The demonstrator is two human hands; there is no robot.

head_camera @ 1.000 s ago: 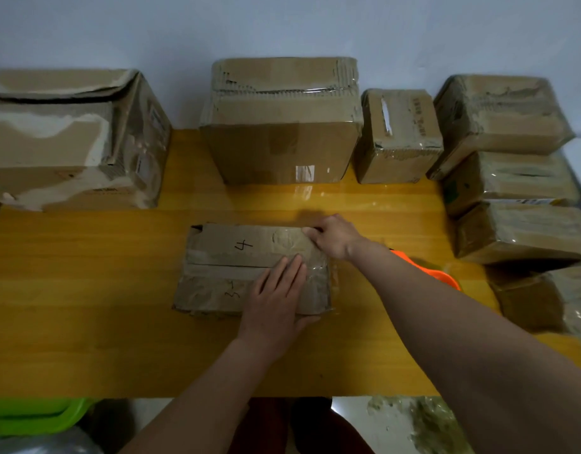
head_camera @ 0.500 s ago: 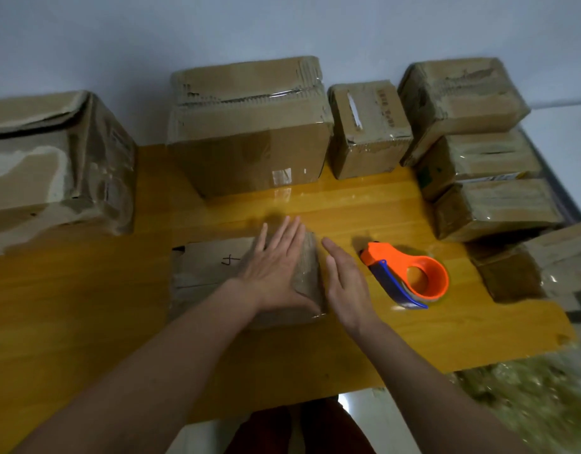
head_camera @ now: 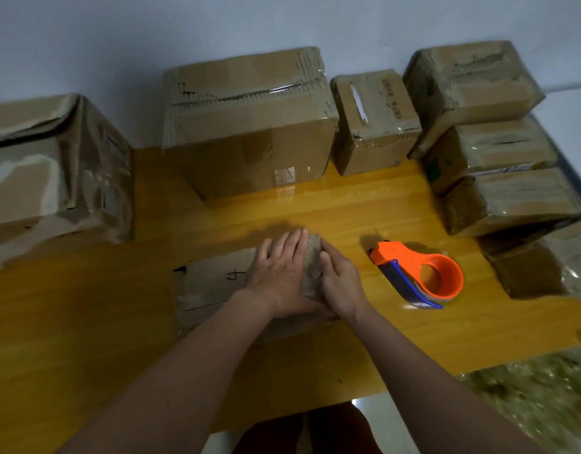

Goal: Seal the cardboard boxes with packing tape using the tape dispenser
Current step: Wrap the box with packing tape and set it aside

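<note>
Both hands flat on small box, yellow wood table; tape dispenser beside; pale wall

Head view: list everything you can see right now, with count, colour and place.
Flat box: one, brown, marked "4", table centre, under both hands.
Tape dispenser: one, orange with blue blade guard, on the table right of the flat box, untouched.
Large boxes: two, brown, one back centre, one far left.
Small box: one, brown, back, right of centre.
Stacked boxes: at least four, brown, right edge.
Table: one, yellow wood.
Left hand: flat on the flat box's top.
Right hand: fingers straight, against its right end.
</note>
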